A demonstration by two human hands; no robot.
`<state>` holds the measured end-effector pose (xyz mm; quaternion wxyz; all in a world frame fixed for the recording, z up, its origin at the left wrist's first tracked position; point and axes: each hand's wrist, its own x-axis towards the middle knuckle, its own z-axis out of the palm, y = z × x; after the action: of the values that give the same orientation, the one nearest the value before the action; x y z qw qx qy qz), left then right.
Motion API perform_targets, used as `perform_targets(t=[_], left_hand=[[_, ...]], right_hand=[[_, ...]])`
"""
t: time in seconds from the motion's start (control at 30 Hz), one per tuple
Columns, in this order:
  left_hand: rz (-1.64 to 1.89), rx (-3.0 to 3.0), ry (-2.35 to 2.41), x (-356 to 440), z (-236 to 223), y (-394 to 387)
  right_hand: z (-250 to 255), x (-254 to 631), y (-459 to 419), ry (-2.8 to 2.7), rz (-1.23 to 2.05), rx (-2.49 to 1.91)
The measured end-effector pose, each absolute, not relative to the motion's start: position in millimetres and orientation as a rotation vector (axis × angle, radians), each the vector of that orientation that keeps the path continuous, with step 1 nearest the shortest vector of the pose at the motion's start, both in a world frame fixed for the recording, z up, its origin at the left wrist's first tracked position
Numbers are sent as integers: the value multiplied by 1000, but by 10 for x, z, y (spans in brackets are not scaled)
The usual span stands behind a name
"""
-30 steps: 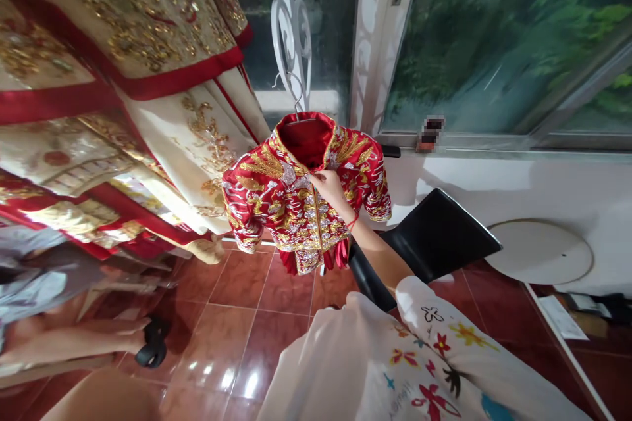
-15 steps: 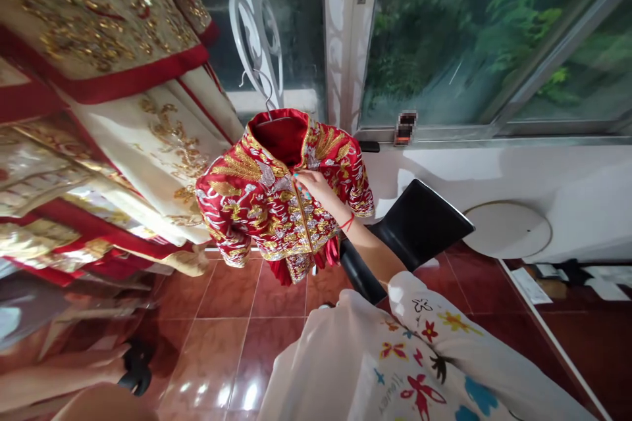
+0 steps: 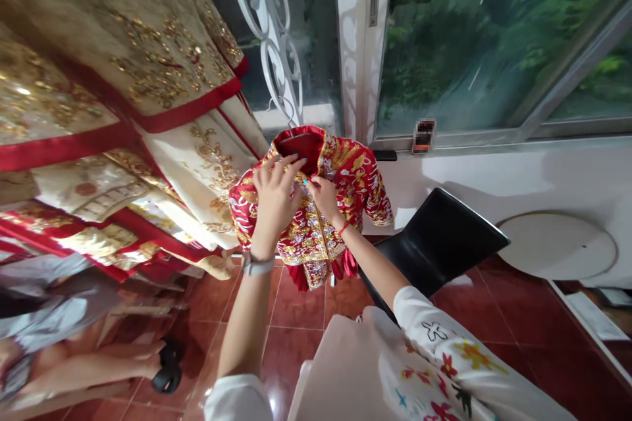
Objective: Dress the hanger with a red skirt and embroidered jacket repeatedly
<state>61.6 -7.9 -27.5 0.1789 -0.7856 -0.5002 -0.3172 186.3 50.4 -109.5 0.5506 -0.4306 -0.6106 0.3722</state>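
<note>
A red jacket (image 3: 301,243) with gold and silver embroidery hangs upright on a hanger (image 3: 291,120) in front of me. My left hand (image 3: 276,194) is laid over the jacket's collar on the left side, its fingers extended and spread; it hides part of the left shoulder and front. Just to the right, my right hand (image 3: 323,198) pinches the front edge of the jacket below the collar, near the top of the centre opening. What lies under the fingertips is too small to make out.
Cream and gold embroidered garments (image 3: 197,151) with red trim hang along the left. A black chair (image 3: 434,243) stands right of the jacket, before a windowsill. A seated person's legs (image 3: 108,368) are at lower left. A round white panel (image 3: 557,247) leans by the wall.
My left hand has come into view from below and reached the collar. My right hand stays at the jacket's front edge. The whole view has shifted, placing the jacket further right.
</note>
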Motion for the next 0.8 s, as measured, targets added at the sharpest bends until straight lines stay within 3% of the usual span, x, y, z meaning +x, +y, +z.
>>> perform_targets(t=[0.13,0.27,0.47,0.67,0.8], left_hand=[[-743,-2282,-1417,548,-412,131],[-717,-2268,-1442,520,-506,200],[-774,-2242,-1565,596,-548,143],[-779,-2185,-1638,689,-612,180],[-789,-2182,-1668,737,-641,184]], right_hand=[[-1210,1934,512,-1276,1264,-848],[-1295,1895,527,-1159,1337,-809],[-1367,1861,550,-1154,1215,-807],[-1260,1917,466,-1365,713,-1075],[-1190,1887,470,-1520,662,-1126]])
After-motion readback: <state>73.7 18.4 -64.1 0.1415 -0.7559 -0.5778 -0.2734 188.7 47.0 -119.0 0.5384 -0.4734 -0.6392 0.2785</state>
